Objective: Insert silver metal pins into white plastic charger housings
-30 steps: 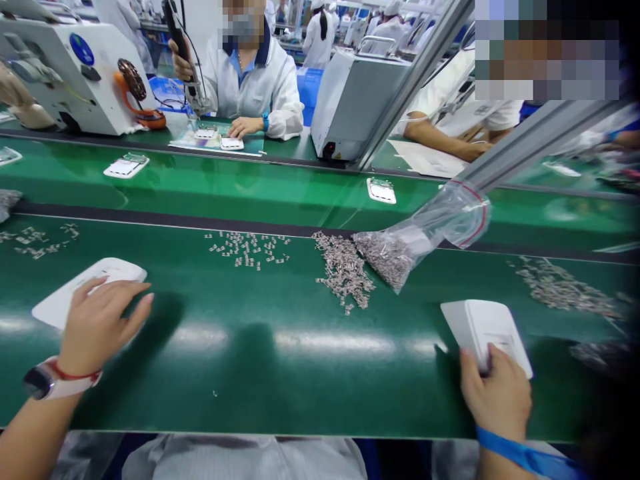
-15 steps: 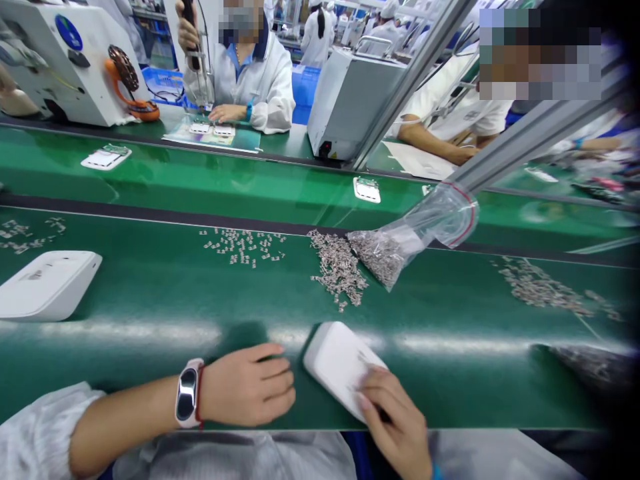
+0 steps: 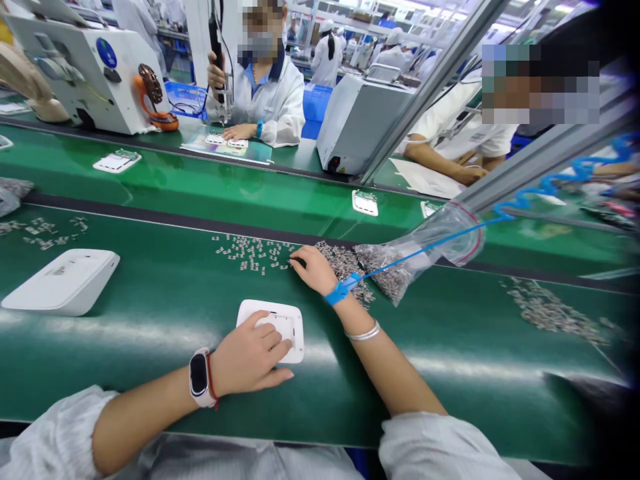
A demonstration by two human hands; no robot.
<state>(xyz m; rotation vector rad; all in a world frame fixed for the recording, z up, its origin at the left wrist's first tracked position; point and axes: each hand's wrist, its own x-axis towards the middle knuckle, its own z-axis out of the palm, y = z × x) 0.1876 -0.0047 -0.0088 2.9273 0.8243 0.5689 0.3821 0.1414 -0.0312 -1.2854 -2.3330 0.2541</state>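
Note:
My left hand (image 3: 255, 353) lies over a white plastic casing (image 3: 296, 313), fingers spread across its recessed face and the thumb apart. Part of the casing is hidden under that hand. Farther forward, my right hand (image 3: 313, 268) is at the right edge of a scatter of small metal clips (image 3: 245, 250), thumb and fingertips pinched together; what is between them is too small to make out. A denser heap of metal pieces (image 3: 345, 260) lies partly behind the right wrist. A blue wrist strap (image 3: 340, 291) with a coiled cord circles that wrist.
An open plastic bag (image 3: 400, 267) of metal pieces rests beside the heap, near a slanted metal post (image 3: 430, 93). Another white casing (image 3: 65, 283) stands at left, and more pieces (image 3: 555, 310) lie at right. Across the green belt (image 3: 225, 180), a co-worker (image 3: 280, 93) holds a powered screwdriver.
My right hand has left the white casing and reached forward to the metal clips. The casing now lies recessed face up under my left hand. The view has shifted slightly.

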